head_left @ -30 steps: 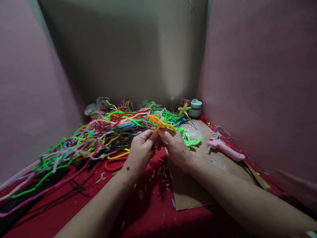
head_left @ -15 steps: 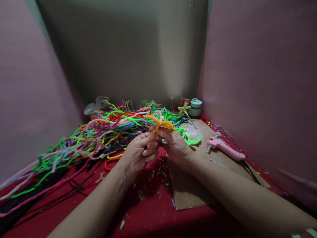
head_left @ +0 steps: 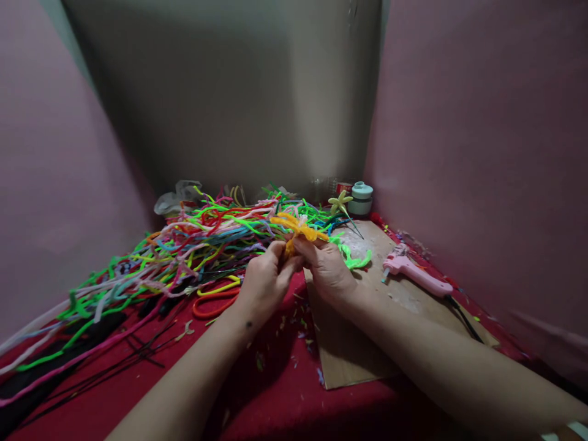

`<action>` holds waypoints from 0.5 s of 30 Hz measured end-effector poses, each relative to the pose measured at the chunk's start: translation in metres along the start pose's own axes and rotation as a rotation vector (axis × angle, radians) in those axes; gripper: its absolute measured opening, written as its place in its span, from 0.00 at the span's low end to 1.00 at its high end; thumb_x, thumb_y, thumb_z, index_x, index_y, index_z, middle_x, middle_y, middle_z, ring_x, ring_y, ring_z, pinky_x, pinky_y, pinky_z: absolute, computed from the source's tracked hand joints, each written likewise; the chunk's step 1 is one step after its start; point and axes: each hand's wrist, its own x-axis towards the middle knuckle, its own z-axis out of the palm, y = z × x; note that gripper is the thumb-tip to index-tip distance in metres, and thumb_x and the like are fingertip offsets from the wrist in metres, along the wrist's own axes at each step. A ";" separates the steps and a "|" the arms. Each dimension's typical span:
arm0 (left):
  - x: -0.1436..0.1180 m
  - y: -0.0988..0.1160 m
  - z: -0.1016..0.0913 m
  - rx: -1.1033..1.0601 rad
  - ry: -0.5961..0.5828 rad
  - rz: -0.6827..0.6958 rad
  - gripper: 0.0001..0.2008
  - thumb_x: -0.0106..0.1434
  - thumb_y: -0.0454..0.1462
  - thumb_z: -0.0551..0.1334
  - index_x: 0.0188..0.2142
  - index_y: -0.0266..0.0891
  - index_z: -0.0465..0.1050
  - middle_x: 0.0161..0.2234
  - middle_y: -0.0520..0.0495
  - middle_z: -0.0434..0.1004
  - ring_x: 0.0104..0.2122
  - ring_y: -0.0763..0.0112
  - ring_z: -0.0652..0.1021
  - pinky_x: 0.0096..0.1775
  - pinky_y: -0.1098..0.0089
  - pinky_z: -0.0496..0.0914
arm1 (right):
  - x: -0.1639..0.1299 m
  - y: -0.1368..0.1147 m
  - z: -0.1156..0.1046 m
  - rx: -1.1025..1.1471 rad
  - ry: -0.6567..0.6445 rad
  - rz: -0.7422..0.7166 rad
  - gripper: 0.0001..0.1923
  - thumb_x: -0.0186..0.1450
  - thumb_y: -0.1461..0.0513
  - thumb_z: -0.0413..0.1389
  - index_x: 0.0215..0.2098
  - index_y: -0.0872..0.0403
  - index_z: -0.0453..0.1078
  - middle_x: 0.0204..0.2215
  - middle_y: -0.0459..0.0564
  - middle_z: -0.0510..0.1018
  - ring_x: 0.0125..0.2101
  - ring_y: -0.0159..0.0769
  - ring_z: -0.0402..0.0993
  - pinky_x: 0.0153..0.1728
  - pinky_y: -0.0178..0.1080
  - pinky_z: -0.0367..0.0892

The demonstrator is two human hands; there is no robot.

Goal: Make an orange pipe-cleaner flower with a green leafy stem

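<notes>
Pipe-cleaner heap (head_left: 184,245): sprawled left of the hands in every colour, its long strands trailing toward the near-left corner of the red cloth (head_left: 285,380).
Orange loop (head_left: 214,304): lay flat just left of the left wrist, under the heap's edge.
Left hand (head_left: 264,282): fingers were closed, pinching the lower stem of the orange pipe-cleaner piece (head_left: 298,228).
Orange pipe-cleaner piece: was held up between both hands, above the cloth, its petal-like loops spreading at the top.
Right hand (head_left: 328,269): thumb and fingers were shut on the same piece, touching the left fingertips.
Risk: the twist looked small and springy; a loose pinch could have let it unwind or drop into the heap.
Cardboard sheet (head_left: 367,349): lay under the right forearm.
Glue gun (head_left: 416,274): lay right of the hands; a sweeping right elbow could have snagged its cord.
</notes>
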 end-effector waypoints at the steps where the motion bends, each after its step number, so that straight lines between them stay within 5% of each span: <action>1: -0.001 -0.002 0.002 0.129 0.048 0.039 0.07 0.59 0.41 0.59 0.30 0.39 0.65 0.23 0.52 0.69 0.21 0.72 0.69 0.26 0.72 0.61 | 0.000 0.000 0.000 -0.030 0.015 -0.021 0.10 0.54 0.57 0.62 0.30 0.54 0.76 0.24 0.44 0.75 0.20 0.25 0.61 0.21 0.31 0.57; 5: -0.003 -0.008 0.006 0.251 0.102 0.069 0.07 0.62 0.39 0.55 0.29 0.40 0.64 0.20 0.53 0.67 0.19 0.72 0.68 0.26 0.72 0.59 | -0.002 0.001 0.002 -0.119 0.009 -0.095 0.09 0.55 0.56 0.61 0.30 0.53 0.77 0.25 0.43 0.74 0.23 0.27 0.62 0.22 0.31 0.58; 10: -0.002 -0.003 0.006 -0.271 0.035 -0.058 0.13 0.61 0.43 0.56 0.24 0.40 0.63 0.16 0.57 0.62 0.15 0.78 0.63 0.21 0.75 0.58 | -0.004 0.001 0.001 -0.153 -0.013 -0.102 0.10 0.55 0.55 0.62 0.30 0.53 0.76 0.22 0.43 0.74 0.20 0.27 0.63 0.22 0.32 0.60; 15: -0.001 0.005 -0.003 -0.634 -0.126 -0.188 0.12 0.58 0.42 0.61 0.23 0.37 0.65 0.16 0.56 0.64 0.13 0.80 0.62 0.16 0.77 0.57 | -0.008 -0.007 0.004 -0.154 -0.214 -0.020 0.17 0.62 0.51 0.54 0.30 0.55 0.74 0.13 0.43 0.71 0.14 0.30 0.67 0.19 0.34 0.64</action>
